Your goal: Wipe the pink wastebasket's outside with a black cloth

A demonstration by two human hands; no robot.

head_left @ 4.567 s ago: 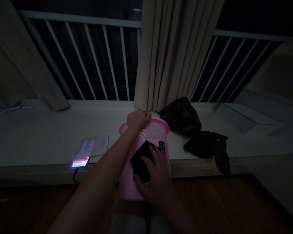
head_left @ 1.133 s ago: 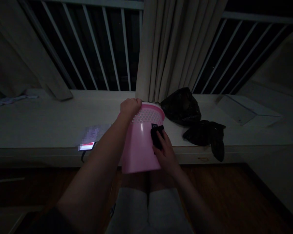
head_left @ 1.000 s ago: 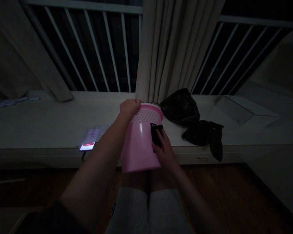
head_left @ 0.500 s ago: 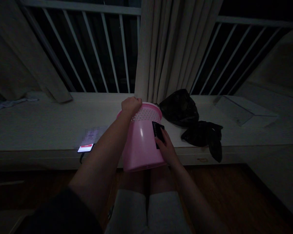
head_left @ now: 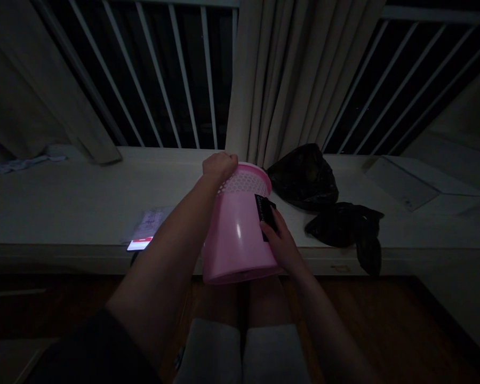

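Observation:
A pink basket [head_left: 240, 234] with a honeycomb-mesh upper band and a black label on its side is held upright, slightly tilted, above my knees at the ledge's front edge. My left hand [head_left: 220, 166] is closed over its rim at the top left. Against the black label on the right side rests my right hand [head_left: 279, 234], fingers curled round the basket wall. The inside of the basket is hidden from view. One black plastic bag [head_left: 304, 178] lies just right of the basket, and a smaller knotted black bag [head_left: 344, 224] hangs partly over the ledge edge.
The white ledge [head_left: 64, 208] runs under barred windows and curtains [head_left: 288, 80]. A lit phone [head_left: 139, 244] and a clear packet [head_left: 150, 221] lie left of the basket. At the right stands a pale box [head_left: 424, 184]. A drawer front and brown floor are below.
The view has shifted a little, so the bags and box appear farther right. Both hands keep their hold on the basket, which sits slightly farther right in view.

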